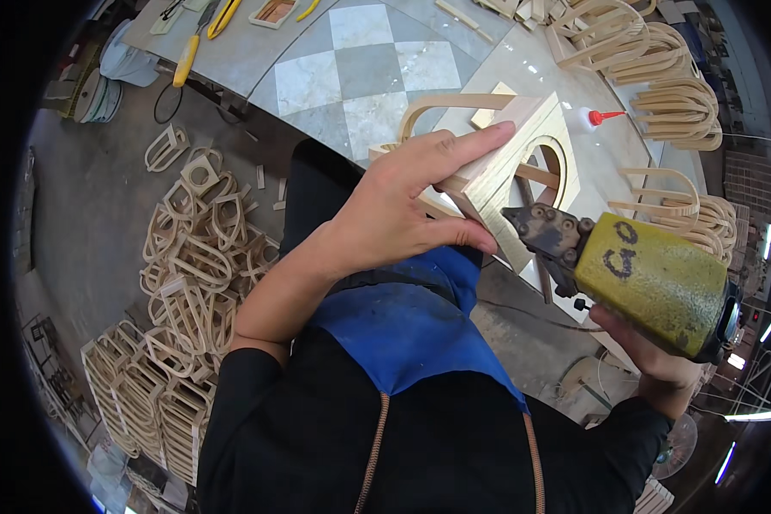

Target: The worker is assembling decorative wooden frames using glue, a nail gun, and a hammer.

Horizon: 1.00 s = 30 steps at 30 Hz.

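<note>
My left hand (394,201) is clamped round a light wooden frame (499,195), thumb and fingers on opposite sides. The frame has a square board with a round hole, and a bent wood strip (454,101) curves out behind it. In my right hand (651,351) is a worn yellow-green nail gun (651,278), gripped from below; its body hides part of my fingers. The gun's dark metal nose (550,231) is at the board's near edge beside the hole. Whether it touches the wood, I cannot tell.
A tiled table (368,68) holds a red-tipped glue bottle (595,118), a yellow-handled tool (187,60) and yellow pliers (223,17). Bent wooden frames (681,111) line its right side. More frames (193,248) are heaped on the floor at left. A thin hose or cable (531,315) runs below the gun.
</note>
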Each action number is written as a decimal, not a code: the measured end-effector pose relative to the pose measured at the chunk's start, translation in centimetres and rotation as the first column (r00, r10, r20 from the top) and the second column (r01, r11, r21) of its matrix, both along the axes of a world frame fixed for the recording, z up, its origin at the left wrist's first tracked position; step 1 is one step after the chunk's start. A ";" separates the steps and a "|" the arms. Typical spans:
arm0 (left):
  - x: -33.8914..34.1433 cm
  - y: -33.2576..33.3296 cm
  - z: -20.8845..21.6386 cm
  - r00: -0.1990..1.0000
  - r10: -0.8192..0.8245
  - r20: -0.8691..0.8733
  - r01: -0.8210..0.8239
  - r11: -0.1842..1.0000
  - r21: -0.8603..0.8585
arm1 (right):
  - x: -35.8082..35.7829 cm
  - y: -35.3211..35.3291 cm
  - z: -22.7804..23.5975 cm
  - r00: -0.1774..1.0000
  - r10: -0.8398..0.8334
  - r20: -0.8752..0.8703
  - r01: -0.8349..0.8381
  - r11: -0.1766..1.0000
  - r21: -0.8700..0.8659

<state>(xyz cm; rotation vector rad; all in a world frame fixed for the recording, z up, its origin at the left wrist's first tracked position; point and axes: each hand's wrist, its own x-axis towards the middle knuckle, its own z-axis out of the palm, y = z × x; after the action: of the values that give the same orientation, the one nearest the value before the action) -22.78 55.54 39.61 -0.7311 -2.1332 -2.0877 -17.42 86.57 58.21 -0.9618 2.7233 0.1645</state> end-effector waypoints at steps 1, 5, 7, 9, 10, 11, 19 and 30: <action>0.1 0.0 -0.1 1.000 -0.004 0.002 0.004 1.000 0.015 | -0.2 -0.1 1.0 1.000 -0.005 0.026 0.005 1.000 -0.004; 0.2 -0.1 -0.3 1.000 -0.017 0.018 0.015 0.998 0.066 | -0.4 -0.8 0.3 0.990 -0.034 0.137 0.036 0.999 -0.012; 0.2 -0.2 -0.3 1.000 -0.007 0.012 0.006 0.998 0.055 | -1.5 -1.9 -0.3 0.980 -0.055 0.193 0.058 0.998 -0.014; 0.2 -0.2 -0.3 1.000 0.000 0.006 0.000 0.999 0.041 | -0.8 -0.6 0.5 0.965 -0.078 0.248 0.085 0.996 -0.016; 0.2 -0.1 -0.4 1.000 -0.002 0.009 0.002 0.999 0.043 | -1.0 -0.9 0.3 0.958 -0.091 0.273 0.100 0.995 -0.018; 0.1 -0.1 -0.4 1.000 -0.001 0.003 0.001 0.999 0.042 | -0.6 -0.2 1.0 0.949 -0.104 0.298 0.116 0.993 -0.021; 0.0 0.0 -0.5 0.999 0.023 -0.043 -0.022 0.999 0.038 | -1.2 0.0 0.5 0.858 -0.181 0.480 0.229 0.973 -0.042; 0.1 0.1 -0.5 0.999 0.022 -0.046 -0.020 0.999 0.042 | -2.9 -1.4 -0.3 0.699 -0.234 0.676 0.351 0.936 -0.039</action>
<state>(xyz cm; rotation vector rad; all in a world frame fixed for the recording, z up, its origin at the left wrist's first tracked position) -22.72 55.59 39.09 -0.7416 -2.0580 -2.0773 -20.31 85.16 57.90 -0.4604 2.1762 -0.4048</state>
